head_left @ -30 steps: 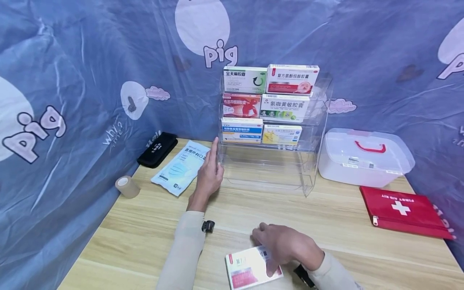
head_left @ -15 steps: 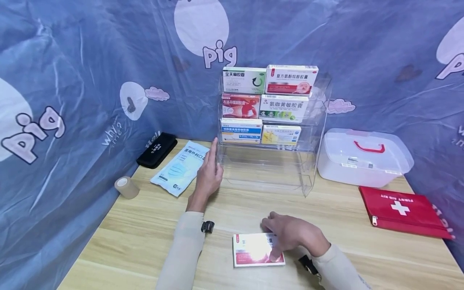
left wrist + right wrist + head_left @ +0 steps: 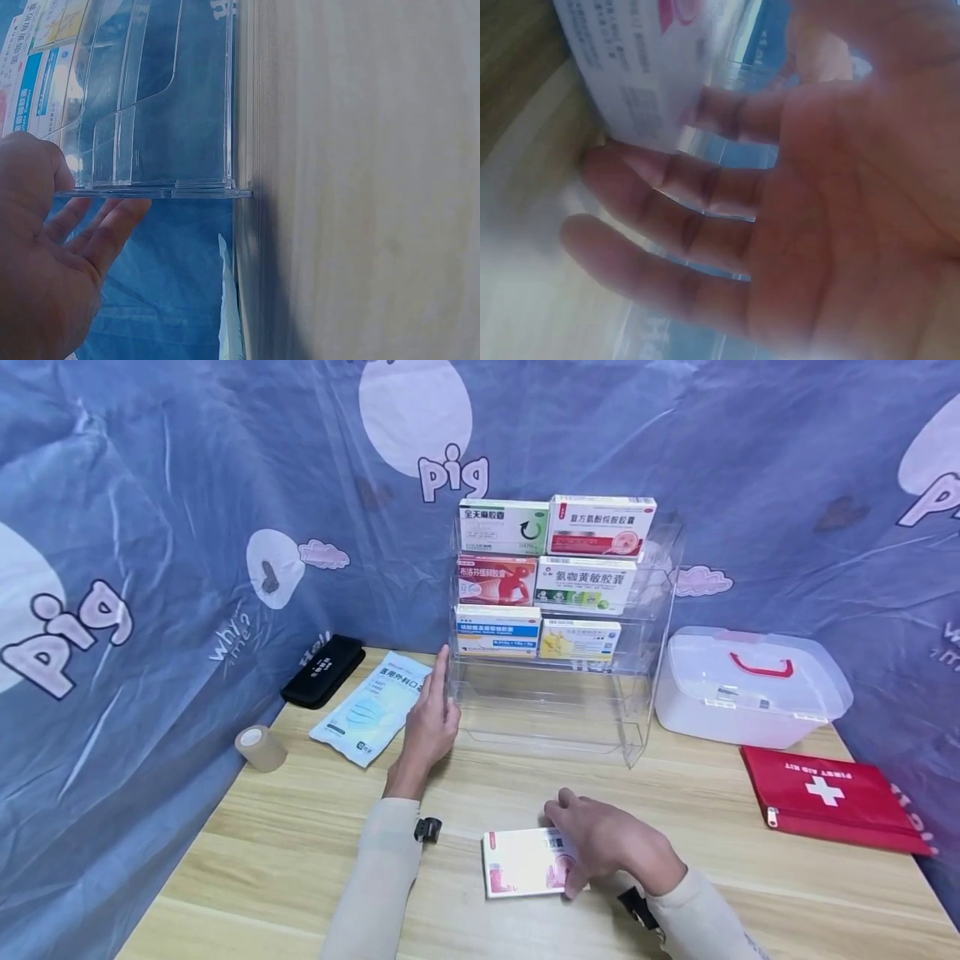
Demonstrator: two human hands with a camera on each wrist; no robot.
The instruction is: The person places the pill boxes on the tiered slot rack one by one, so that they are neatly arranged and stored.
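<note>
A clear acrylic display rack stands at the back of the table, with medicine boxes on its upper three tiers. At its left side is my left hand; in the left wrist view the thumb lies on one side of the clear side panel and the fingers on the other, pinching it. My right hand grips the right end of a white and red medicine box low over the near table, thumb at the near edge and fingers at the far edge. The right wrist view shows the box's printed side against the fingers.
Left of the rack lie a mask packet, a black case and a tan bandage roll. To the right are a translucent lidded box with a red handle and a red first aid pouch. A blue curtain encloses the table.
The right hand has moved the medicine box away from the near edge and a little to the right, turning it straighter. The left hand has stayed at the rack's side.
</note>
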